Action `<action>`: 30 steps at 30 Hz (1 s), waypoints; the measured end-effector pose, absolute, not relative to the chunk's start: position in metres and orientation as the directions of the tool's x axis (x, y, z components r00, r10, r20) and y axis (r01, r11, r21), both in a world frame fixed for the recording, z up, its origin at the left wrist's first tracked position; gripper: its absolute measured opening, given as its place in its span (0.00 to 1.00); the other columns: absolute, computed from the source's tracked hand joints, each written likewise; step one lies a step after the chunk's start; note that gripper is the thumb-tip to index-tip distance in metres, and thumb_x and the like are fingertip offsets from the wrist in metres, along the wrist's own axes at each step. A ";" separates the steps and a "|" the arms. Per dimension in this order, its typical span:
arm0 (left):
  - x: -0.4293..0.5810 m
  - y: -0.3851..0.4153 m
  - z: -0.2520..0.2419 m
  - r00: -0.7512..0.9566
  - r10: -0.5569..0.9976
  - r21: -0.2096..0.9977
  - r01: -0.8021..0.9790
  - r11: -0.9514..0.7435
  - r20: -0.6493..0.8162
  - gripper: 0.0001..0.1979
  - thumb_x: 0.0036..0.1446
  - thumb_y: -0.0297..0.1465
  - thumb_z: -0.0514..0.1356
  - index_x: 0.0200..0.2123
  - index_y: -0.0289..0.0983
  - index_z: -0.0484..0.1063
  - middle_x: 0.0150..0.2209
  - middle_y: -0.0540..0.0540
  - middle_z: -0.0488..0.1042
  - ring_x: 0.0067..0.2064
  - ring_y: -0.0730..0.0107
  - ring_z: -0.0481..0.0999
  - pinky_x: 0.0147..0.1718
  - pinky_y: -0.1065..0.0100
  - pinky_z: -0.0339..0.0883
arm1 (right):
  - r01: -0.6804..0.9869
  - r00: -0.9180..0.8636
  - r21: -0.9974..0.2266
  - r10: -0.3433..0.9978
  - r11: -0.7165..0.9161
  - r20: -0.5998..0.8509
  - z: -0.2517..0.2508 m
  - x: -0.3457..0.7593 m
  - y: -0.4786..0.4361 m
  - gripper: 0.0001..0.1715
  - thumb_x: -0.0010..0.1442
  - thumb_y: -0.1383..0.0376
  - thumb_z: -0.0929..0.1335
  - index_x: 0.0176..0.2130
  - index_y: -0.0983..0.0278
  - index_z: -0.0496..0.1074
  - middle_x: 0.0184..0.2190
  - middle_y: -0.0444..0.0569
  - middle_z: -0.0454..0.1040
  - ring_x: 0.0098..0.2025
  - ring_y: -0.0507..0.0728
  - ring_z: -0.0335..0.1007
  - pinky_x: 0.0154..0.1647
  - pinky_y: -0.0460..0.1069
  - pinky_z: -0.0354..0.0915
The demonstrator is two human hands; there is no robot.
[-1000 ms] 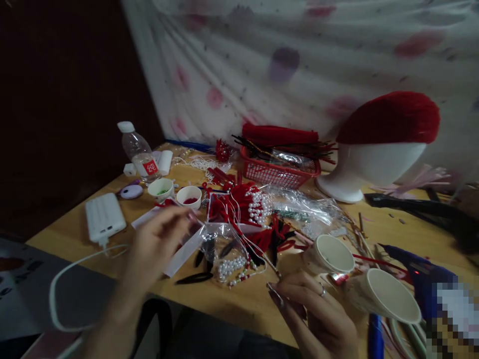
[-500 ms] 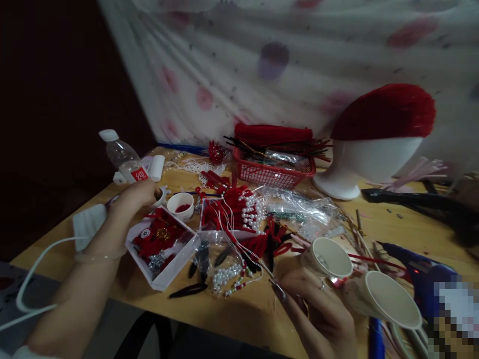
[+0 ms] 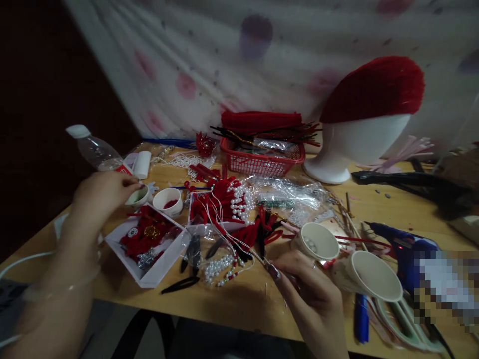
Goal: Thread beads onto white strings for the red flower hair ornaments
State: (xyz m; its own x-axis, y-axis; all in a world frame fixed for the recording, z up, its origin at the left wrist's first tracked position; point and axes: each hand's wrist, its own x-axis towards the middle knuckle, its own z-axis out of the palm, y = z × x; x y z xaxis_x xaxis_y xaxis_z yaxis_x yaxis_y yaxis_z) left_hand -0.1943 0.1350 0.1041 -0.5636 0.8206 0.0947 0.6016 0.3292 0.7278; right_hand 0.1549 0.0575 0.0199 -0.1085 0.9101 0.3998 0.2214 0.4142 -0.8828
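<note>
My left hand [image 3: 98, 195] reaches to a small white cup [image 3: 139, 196] at the left of the wooden table [image 3: 239, 299], with fingertips pinched at its rim. A second small cup [image 3: 168, 200] with red bits stands beside it. My right hand [image 3: 305, 284] rests near the front edge, its fingers curled round a thin stick or wire [image 3: 262, 259] that runs toward a string of white pearls [image 3: 219, 267]. A white box [image 3: 149, 244] of red ornaments lies between the hands.
A red basket [image 3: 262, 159] of red stems stands at the back, with a white mannequin head [image 3: 355, 144] in a red cap to its right. Two paper cups [image 3: 318, 242] and a blue glue gun [image 3: 400, 244] lie at the right. A plastic bottle [image 3: 95, 149] stands far left.
My left hand has moved from over the white box out to the small white cup at the left. The view has swung left and down. My right hand has barely moved.
</note>
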 end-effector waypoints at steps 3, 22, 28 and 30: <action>-0.151 0.103 0.098 -0.640 0.712 0.798 0.572 0.191 0.289 0.06 0.52 0.32 0.69 0.35 0.39 0.82 0.26 0.54 0.75 0.33 0.71 0.71 0.33 0.74 0.57 | 0.199 -0.086 -0.886 0.909 0.418 0.409 0.025 0.147 0.050 0.07 0.62 0.70 0.70 0.33 0.58 0.77 0.27 0.43 0.73 0.27 0.52 0.67 0.23 0.45 0.60; 0.004 0.026 0.038 0.419 0.806 0.163 -0.839 0.520 -0.417 0.08 0.51 0.28 0.73 0.36 0.41 0.84 0.38 0.52 0.85 0.43 0.72 0.82 0.47 0.73 0.73 | 0.248 -0.049 -0.873 0.905 0.420 0.422 0.035 0.128 0.021 0.06 0.61 0.71 0.69 0.35 0.62 0.76 0.21 0.42 0.71 0.20 0.49 0.64 0.19 0.45 0.57; 0.011 0.024 0.041 0.446 0.810 0.152 -0.834 0.530 -0.380 0.08 0.49 0.30 0.74 0.35 0.44 0.84 0.38 0.55 0.85 0.46 0.69 0.81 0.51 0.68 0.73 | 0.264 -0.054 -0.868 0.904 0.422 0.424 0.039 0.131 0.021 0.05 0.61 0.70 0.70 0.35 0.61 0.76 0.21 0.41 0.71 0.19 0.49 0.64 0.18 0.45 0.57; 0.012 0.024 0.042 0.445 0.813 0.150 -0.836 0.528 -0.376 0.08 0.49 0.30 0.74 0.35 0.44 0.84 0.37 0.56 0.85 0.45 0.69 0.81 0.51 0.69 0.72 | 0.252 -0.064 -0.872 0.907 0.418 0.416 0.039 0.132 0.020 0.05 0.61 0.70 0.69 0.34 0.61 0.76 0.21 0.41 0.71 0.19 0.48 0.64 0.18 0.44 0.56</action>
